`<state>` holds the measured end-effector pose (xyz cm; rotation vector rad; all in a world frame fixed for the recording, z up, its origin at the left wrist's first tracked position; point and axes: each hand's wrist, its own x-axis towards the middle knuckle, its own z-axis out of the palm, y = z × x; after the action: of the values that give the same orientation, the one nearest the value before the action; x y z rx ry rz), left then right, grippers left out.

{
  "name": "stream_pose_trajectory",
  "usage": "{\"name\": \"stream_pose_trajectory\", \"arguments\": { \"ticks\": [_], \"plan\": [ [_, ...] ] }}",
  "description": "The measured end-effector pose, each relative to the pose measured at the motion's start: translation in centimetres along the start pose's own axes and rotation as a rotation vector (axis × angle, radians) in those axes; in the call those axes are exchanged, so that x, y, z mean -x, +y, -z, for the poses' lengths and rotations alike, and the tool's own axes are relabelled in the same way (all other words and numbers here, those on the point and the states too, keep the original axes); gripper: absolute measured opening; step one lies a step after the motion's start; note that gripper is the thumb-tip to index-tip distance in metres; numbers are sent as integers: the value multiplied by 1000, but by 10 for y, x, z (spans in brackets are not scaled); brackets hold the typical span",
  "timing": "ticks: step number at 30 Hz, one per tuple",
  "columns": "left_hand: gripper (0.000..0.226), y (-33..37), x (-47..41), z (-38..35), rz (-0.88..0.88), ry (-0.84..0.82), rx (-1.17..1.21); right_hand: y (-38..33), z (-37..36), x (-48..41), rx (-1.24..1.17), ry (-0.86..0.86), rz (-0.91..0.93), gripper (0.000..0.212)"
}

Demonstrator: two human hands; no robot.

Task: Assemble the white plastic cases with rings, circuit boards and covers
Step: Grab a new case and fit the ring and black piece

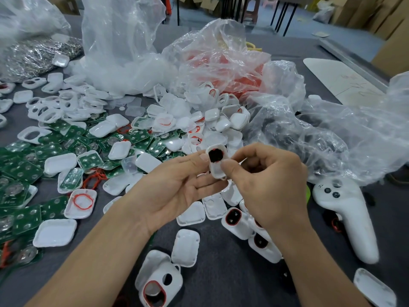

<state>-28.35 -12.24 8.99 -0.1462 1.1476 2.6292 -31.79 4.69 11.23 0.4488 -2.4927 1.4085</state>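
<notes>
Should anything slip now, it vanishes into clutter. We're in a workshop room with cardboard boxes (389, 23) stacked far right, and a grey tabletop (221, 273) swamped with parts. Big crumpled plastic bags (124, 52) spill across the far side. Green circuit boards (24, 171) are heaped on the left, and white covers (205, 111) are piled in the middle. A white controller (352, 218) lies near right, just beside a row of ringed cases (234, 218).

Now the hands! The left hand (174, 191) cradles the white case (215, 169) on nearly straight fingers, thumb pressed to its left edge. The right hand (270, 187) has thumb and forefinger curled in, pinching the lower right side. The case is up off the tabletop, between both hands, above the near pile.

A red ring (213, 150) rims its dark opening. Here's the danger, as I judge it: press unevenly and that thin ring could pop from its seat or bunch up. Loosen the pinch, and the case drops among identical whites.
</notes>
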Motion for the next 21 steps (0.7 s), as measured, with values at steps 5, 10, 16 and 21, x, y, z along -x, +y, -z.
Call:
{"name": "stream_pose_trajectory", "arguments": {
  "ticks": [5, 10, 16, 21],
  "plan": [
    [40, -2, 0, 1, -1, -28, -16, 4, -1, -5, -35, -65, -106, 27],
    [37, -1, 1, 1, -5, -51, 9, 6, 2, -6, -128, -118, -148, 27],
    [37, 12, 5, 7, -21, -12, 86, 13, 12, -27, -381, -23, -254, 11],
    [34, 36, 10, 31, -95, 85, 179, -4, -11, -72, 16, -260, -145, 13]
  ]
}}
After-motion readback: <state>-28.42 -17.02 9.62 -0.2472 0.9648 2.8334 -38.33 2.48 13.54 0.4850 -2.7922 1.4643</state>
